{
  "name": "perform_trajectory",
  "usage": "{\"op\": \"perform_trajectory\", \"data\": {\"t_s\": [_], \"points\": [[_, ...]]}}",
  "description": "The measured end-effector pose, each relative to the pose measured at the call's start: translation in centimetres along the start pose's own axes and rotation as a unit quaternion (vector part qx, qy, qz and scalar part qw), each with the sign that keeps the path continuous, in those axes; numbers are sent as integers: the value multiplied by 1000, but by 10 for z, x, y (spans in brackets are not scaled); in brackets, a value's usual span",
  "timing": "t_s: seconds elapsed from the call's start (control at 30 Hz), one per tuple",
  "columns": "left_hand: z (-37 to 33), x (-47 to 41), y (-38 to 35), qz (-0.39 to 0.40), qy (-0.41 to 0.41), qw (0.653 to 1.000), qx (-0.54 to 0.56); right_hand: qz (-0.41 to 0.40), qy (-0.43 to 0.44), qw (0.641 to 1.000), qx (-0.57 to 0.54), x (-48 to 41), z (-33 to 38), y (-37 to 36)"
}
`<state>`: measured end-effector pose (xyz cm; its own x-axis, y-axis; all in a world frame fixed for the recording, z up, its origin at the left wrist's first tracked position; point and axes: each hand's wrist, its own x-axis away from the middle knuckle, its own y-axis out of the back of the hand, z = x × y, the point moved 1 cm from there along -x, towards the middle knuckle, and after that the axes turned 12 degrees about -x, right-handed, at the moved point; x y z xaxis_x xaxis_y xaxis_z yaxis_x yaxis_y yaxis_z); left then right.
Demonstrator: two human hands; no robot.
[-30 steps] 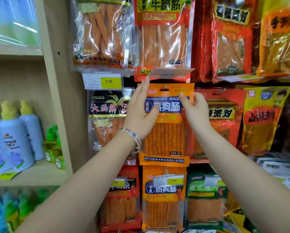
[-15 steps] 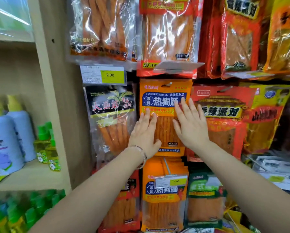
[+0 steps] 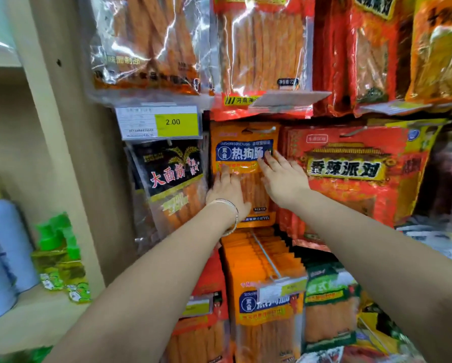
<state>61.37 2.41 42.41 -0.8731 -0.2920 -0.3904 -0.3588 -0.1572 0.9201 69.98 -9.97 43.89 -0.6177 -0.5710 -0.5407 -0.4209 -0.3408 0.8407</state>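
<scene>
An orange snack packet (image 3: 244,142) with a blue label hangs on a hook in the middle row of a shop display. My left hand (image 3: 227,191), with a silver bracelet at the wrist, presses flat on the packet's lower left with straight fingers. My right hand (image 3: 281,178) lies flat on its right side, fingertips reaching the blue label. Neither hand holds anything.
A black packet (image 3: 172,176) hangs to the left and a red packet (image 3: 350,174) to the right. A yellow 2.00 price tag (image 3: 159,123) sits above. More orange packets (image 3: 268,292) hang below on a metal hook. Bottles (image 3: 2,247) stand on a wooden shelf at left.
Both hands left the packet's top edge and slid down to lie flat on its front. The packet now hangs back against the display, farther from me.
</scene>
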Motion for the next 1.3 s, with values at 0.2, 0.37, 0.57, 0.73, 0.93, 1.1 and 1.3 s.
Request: {"op": "perform_trajectory", "data": {"t_s": [0.2,0.37,0.57,0.73,0.93,1.1,1.3], "points": [[-10,37,7,37,-39,989,138,-51,8,982,-184,42,13,29],[-17,125,-10,-35,-69,949,304,-65,-79,923,-371,123,18,28],[-16,294,-94,107,88,900,414,63,-178,846,-498,270,36,-35],[-8,471,-164,304,317,717,542,220,-284,764,-536,422,75,-94],[9,657,-196,477,386,696,373,397,-441,624,-510,586,137,-120],[36,737,-186,524,388,710,265,598,-375,595,-383,670,179,-123],[102,765,-171,512,418,688,298,701,-198,620,-293,655,255,-136]]}}
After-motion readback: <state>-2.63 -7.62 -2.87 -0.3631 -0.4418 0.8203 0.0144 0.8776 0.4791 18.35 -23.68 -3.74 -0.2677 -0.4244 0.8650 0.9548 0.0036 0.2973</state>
